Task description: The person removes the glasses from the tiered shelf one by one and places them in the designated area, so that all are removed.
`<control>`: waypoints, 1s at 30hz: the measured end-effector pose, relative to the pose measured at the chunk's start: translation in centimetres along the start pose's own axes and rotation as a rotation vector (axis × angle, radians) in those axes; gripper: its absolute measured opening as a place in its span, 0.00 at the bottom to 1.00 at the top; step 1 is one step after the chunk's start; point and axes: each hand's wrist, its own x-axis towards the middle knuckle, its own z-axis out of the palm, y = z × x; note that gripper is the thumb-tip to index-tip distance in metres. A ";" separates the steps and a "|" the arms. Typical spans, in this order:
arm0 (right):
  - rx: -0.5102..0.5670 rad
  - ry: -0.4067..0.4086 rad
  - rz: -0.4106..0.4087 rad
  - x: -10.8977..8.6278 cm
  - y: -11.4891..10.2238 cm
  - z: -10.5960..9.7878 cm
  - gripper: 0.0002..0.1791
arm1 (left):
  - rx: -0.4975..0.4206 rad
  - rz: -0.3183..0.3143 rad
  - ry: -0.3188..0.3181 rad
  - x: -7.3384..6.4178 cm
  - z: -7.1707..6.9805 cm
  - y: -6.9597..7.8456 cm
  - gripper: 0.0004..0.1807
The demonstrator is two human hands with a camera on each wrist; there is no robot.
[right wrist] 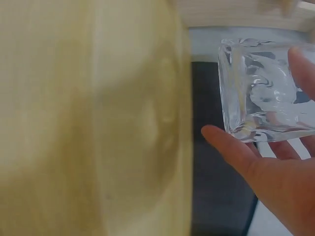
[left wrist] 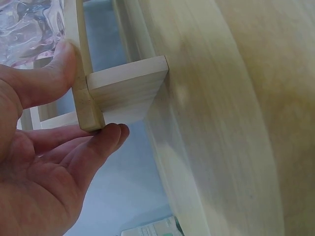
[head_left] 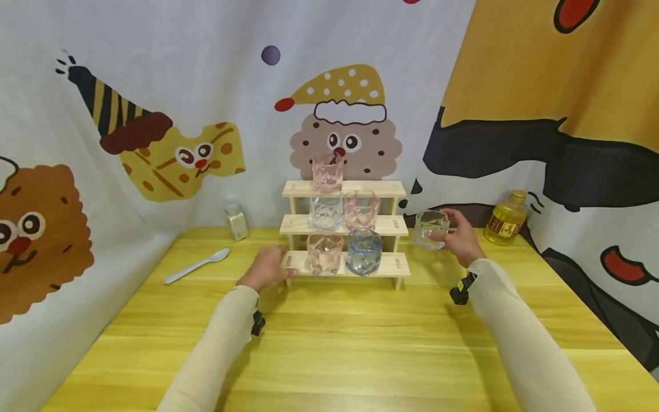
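Observation:
A three-tier wooden stand [head_left: 395, 264] faces me at the back of the table. My left hand [head_left: 264, 269] grips the left end of its lowest board [left wrist: 84, 93], thumb above and fingers below. Right of the stand, my right hand [head_left: 462, 239] holds a clear glass [head_left: 430, 224] between thumb and fingers; in the right wrist view it hangs above the tabletop. On the top tier is a pink glass [head_left: 327, 174]. The middle tier bears a clear glass [head_left: 325, 213] and another pink glass [head_left: 362, 210]. A third pink glass [head_left: 325, 255] and a blue glass [head_left: 364, 253] share the lowest.
At the left lies a white spoon [head_left: 198, 265], with a small capped jar [head_left: 237, 222] behind it. An oil bottle [head_left: 507, 218] with a yellow cap stands at the back right. A printed curtain [head_left: 206, 68] hangs behind the wooden table [head_left: 340, 349].

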 end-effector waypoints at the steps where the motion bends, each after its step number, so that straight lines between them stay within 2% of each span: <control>1: 0.001 0.002 0.009 0.1 0.3 0.2 0.49 | -0.004 -0.004 -0.001 0.0 0.0 0.0 0.38; 7: -0.037 0.012 0.042 0.2 1.5 1.0 0.49 | -0.004 -0.015 -0.006 0.0 0.0 0.1 0.39; 19: -0.136 0.031 0.042 0.4 1.9 1.7 0.48 | 0.007 -0.006 0.015 0.2 -0.1 0.0 0.38; 30: -0.121 0.027 0.051 0.5 2.5 1.7 0.49 | 0.012 -0.010 0.014 0.2 -0.2 0.1 0.39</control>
